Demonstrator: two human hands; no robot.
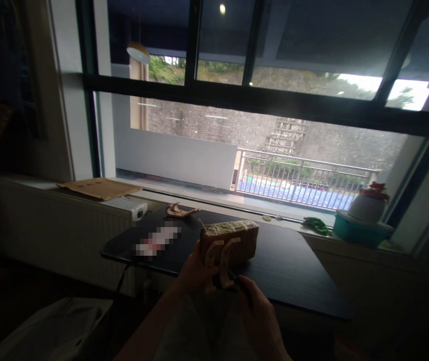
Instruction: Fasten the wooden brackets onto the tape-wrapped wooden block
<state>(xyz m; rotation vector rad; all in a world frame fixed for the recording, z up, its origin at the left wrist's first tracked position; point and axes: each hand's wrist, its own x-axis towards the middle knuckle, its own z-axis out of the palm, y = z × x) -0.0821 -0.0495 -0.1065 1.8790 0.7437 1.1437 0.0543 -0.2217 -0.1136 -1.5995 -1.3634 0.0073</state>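
My left hand (193,273) is closed around small light wooden pieces (220,255), holding them upright at the near edge of a black table (289,271). My right hand (257,311) is just below and right of them, fingers curled on a thin dark object I cannot make out. Right behind the wooden pieces lies a brown tape-wrapped parcel (237,235) on the table. Another curved wooden piece (179,211) lies at the table's far left corner.
A blurred label (158,240) sits on the table's left part. On the windowsill are a cardboard envelope (99,188), a white device (128,205), a green item (316,225) and a teal-and-white container (363,220). A large window fills the background.
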